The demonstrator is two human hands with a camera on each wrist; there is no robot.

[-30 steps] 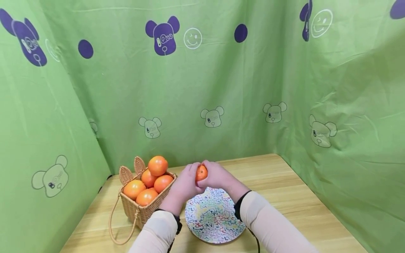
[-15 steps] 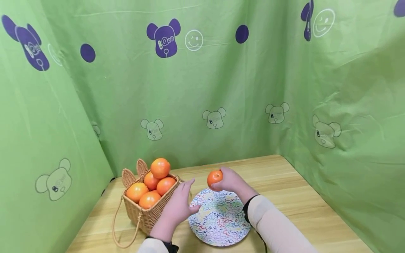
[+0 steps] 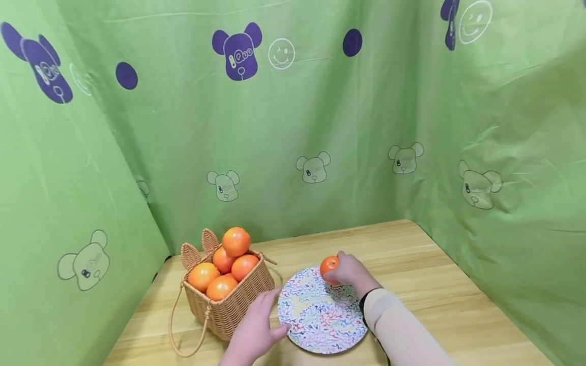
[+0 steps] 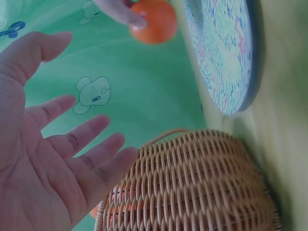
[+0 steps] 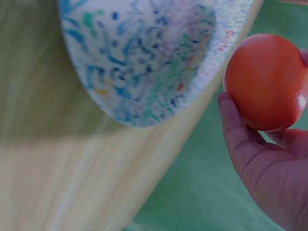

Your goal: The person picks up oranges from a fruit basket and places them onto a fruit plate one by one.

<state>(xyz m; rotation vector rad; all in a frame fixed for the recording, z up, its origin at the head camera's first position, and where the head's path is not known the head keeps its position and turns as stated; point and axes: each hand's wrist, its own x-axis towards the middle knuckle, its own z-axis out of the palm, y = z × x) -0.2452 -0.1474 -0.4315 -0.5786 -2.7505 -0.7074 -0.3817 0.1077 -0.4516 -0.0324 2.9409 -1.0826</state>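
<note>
My right hand (image 3: 350, 269) grips an orange (image 3: 329, 269) by its right side, over the far right part of a round plate (image 3: 306, 317) with a colourful squiggle pattern. In the right wrist view that orange (image 5: 264, 82) is smooth and glossy, with my thumb and fingers around it. Low between the plate and a wicker basket (image 3: 249, 295), my left hand (image 3: 256, 325) holds nothing. Its spread fingers and bare palm show in the left wrist view, beside the basket's woven wall (image 4: 192, 183).
Several oranges (image 3: 222, 287) fill the basket, one of them (image 3: 236, 241) stacked above the rim. Two wicker ears rise at its back left, and a rope handle (image 3: 171, 325) hangs down its front. Green printed cloth (image 3: 274, 117) encloses the wooden table (image 3: 426, 290) on three sides.
Both hands were together on the orange. The left hand let go and came down toward me beside the plate, while the right hand carried the orange rightward and lower over the plate.
</note>
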